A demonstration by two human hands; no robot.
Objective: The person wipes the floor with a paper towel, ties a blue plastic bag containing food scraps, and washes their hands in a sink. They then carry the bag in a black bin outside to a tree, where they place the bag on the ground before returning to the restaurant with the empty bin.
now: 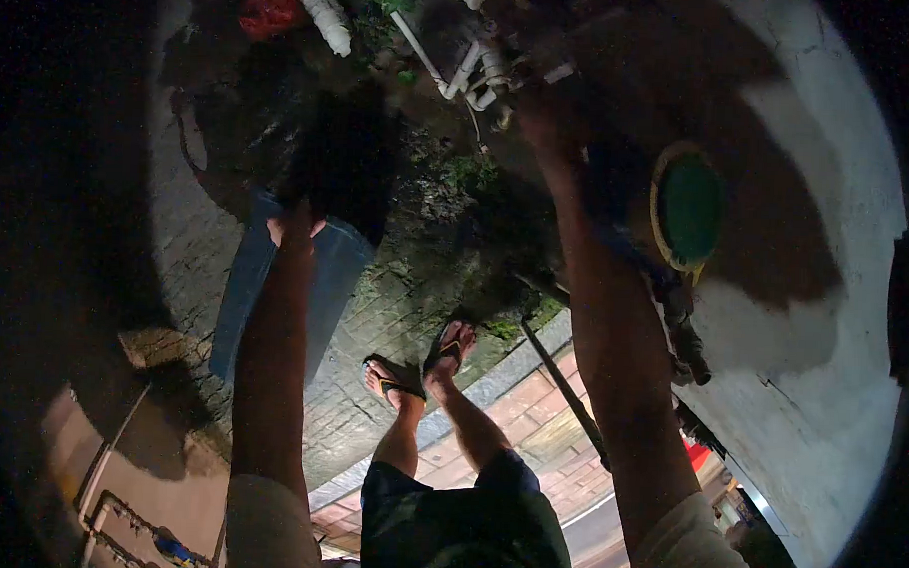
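My left hand (296,223) is closed on the upper edge of a dark blue, tapered thing (319,299). It hangs below the hand over the paving; whether it is stiff or cloth I cannot make out. Deep black shadow covers what lies just beyond that edge. My right hand (552,122) reaches forward to the dark area beside white pipes (467,74). Its fingers are lost in shadow, so any contact with the pipes or a tap there does not show.
A green round thing with a yellow rim (689,207) is at the pale wall (811,387) on the right. Below it a dark pipe (685,337) juts out. A red bag (272,9) lies at the far left. Wet, mossy paving (404,282) surrounds my sandalled feet (422,368).
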